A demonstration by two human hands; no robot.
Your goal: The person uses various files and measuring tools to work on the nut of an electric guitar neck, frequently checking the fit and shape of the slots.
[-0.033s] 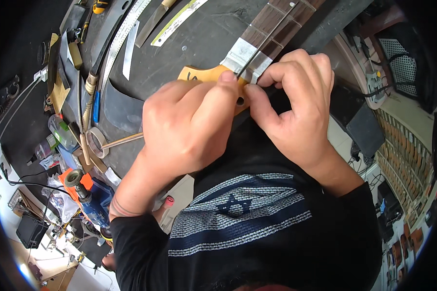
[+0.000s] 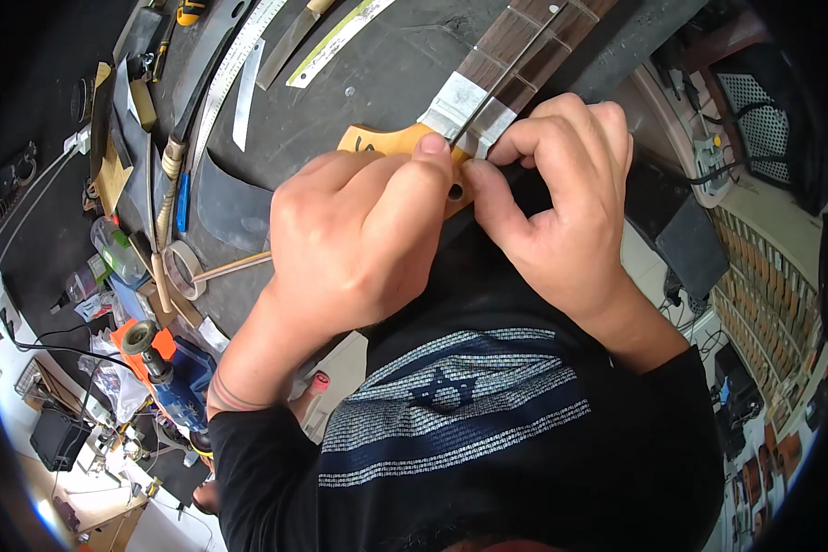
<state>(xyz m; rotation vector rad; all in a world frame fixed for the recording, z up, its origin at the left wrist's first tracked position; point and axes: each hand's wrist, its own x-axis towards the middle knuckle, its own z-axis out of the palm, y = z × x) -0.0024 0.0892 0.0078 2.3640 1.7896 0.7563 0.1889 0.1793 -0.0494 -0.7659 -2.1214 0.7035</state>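
Note:
A guitar neck point(image 2: 511, 60) with a dark fretted fingerboard slants down from the top right. Silver-grey tape point(image 2: 453, 101) covers its end beside the pale wooden headstock point(image 2: 377, 138), which has a round hole. Along the fingerboard runs a thin dark strand, like a string point(image 2: 499, 87). My left hand point(image 2: 363, 230) is closed over the headstock, its thumb pressed at the strand's near end; its other fingertips are hidden. My right hand point(image 2: 561, 179) is pinched at the neck's edge, just below the tape. What lies between that thumb and forefinger is too small to make out.
Upper left on the dark bench point(image 2: 340, 97) lie a metal ruler point(image 2: 235, 69), a knife point(image 2: 285, 46) and a blue-handled tool point(image 2: 183, 202). A tape roll point(image 2: 184, 271) and a plastic bottle point(image 2: 115, 244) stand left of my forearm. A blue-orange power tool point(image 2: 170, 368) is lower left.

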